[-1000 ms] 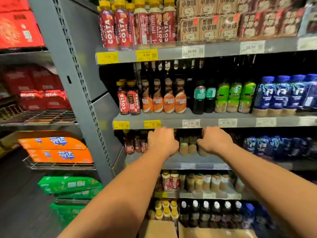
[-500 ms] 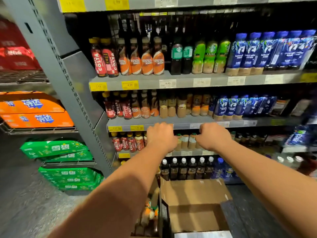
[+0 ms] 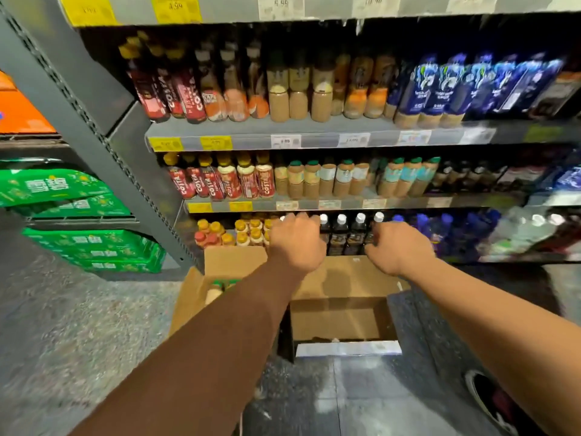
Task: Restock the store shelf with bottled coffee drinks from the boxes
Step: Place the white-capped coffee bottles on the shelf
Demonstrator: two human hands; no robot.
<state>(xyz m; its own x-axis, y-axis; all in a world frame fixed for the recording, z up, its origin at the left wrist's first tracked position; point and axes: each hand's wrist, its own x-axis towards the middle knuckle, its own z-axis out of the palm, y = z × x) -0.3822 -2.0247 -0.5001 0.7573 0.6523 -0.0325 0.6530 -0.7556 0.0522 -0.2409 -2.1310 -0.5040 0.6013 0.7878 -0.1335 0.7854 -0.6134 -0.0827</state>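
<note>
My left hand [image 3: 295, 242] and my right hand [image 3: 397, 248] reach out side by side, fingers loosely curled downward, holding nothing. They hover in front of the lowest shelf row, where dark white-capped bottles [image 3: 341, 236] and yellow-capped bottles [image 3: 248, 231] stand. Below them two cardboard boxes sit on the floor. The left box [image 3: 191, 297] shows a few bottles [image 3: 217, 291] inside, partly hidden by my left arm. The right box [image 3: 342, 320] looks empty. Red Costa coffee bottles [image 3: 201, 182] fill the left of the shelf [image 3: 314, 204] above.
A slanted grey shelf upright [image 3: 78, 99] stands at left, with green drink cases [image 3: 94, 250] and orange packs [image 3: 19, 114] beyond it. Blue-labelled bottles [image 3: 440, 86] fill the right side. My shoe [image 3: 490, 401] is at lower right on the speckled floor.
The view has tilted down and both hands have dropped from the middle shelves to the lowest row, above the boxes. The boxes now show fully.
</note>
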